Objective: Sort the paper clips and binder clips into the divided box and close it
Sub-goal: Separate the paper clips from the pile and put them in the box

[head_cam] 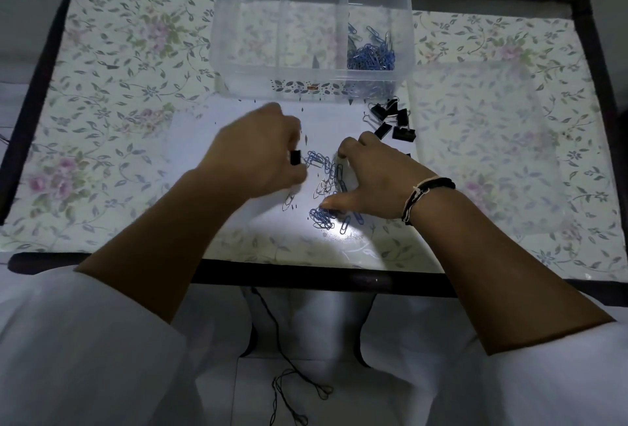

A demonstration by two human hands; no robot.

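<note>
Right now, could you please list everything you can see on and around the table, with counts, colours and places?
Divided box: one, clear plastic, open, far middle of the table; three compartments.
Paper clips in box: a pile, blue, right compartment only; the other two look empty.
Loose paper clips: a scattered heap, blue and silver, on the table between the hands.
Binder clips: about five, black, grouped right of centre, in front of the box.
Held binder clip: one, black, in the left hand's grip.
Table: one, floral cover, dark frame.
Black cord: one, on the lap below the table.
Wristbands: black and white, right wrist.
Left hand: pinches the binder clip.
Right hand: fingers spread over the loose clips.
</note>
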